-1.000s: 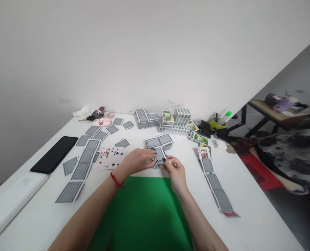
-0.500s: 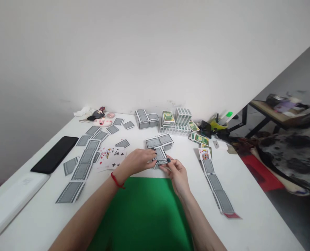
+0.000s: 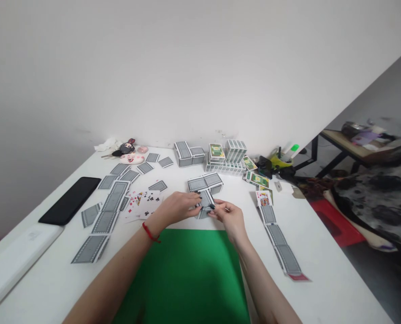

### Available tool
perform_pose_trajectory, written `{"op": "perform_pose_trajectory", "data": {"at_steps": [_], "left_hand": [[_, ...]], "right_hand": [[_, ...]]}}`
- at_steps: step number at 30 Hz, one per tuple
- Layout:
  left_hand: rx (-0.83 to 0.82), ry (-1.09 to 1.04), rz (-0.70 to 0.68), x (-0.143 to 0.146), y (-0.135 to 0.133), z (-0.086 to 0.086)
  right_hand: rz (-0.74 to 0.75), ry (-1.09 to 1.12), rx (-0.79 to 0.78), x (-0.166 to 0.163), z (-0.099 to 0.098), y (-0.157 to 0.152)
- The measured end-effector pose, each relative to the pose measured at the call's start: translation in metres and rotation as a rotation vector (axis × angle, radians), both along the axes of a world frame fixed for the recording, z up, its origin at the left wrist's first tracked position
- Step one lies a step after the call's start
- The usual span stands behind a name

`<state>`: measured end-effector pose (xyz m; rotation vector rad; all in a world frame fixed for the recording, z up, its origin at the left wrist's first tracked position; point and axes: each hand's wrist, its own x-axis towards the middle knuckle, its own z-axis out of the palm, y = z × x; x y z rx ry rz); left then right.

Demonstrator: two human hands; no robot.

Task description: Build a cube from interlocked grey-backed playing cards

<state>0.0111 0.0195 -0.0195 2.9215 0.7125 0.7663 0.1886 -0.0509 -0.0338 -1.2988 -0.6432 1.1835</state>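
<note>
White table [image 3: 243, 193] against a pale wall [image 3: 187, 67]; landmark, card boxes [image 3: 225, 167]. Card build [image 3: 205, 182] sits nearside of the boxes, slightly left; crossbar's long axis runs roughly left-right, stem [image 3: 205, 198] points toward the person. Left hand [image 3: 178, 207]: fingers slightly apart at the stem. Right hand [image 3: 228, 217]: thumb and forefinger narrow at its near end. Cannot tell whether either grips. Phone [image 3: 70, 200] well left of boxes.

Folded card piece [image 3: 206, 199]: partly hidden by left hand [image 3: 177, 206]. White case [image 3: 23, 258]: cut off at left edge. Spotted fabric [image 3: 383, 193]: cut off at right. Green-labelled box [image 3: 216, 151]: print too small to read.
</note>
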Motion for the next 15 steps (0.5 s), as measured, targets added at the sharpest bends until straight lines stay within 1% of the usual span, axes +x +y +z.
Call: {"op": "perform_pose_trajectory", "data": {"at_steps": [3,5,10,15], "left_hand": [[0.004,-0.009,0.0,0.0,0.0,0.0],[0.007,-0.009,0.004,0.0,0.0,0.001],[-0.001,-0.006,0.003,0.0,0.0,0.0],[-0.004,-0.009,-0.003,0.001,0.0,-0.001]], "right_hand": [[0.093,0.116,0.014,0.007,-0.001,-0.005],[0.117,0.141,0.034,0.01,-0.005,-0.006],[0.12,0.084,0.089,0.009,-0.013,-0.005],[0.068,0.033,0.094,0.005,-0.007,-0.003]]}}
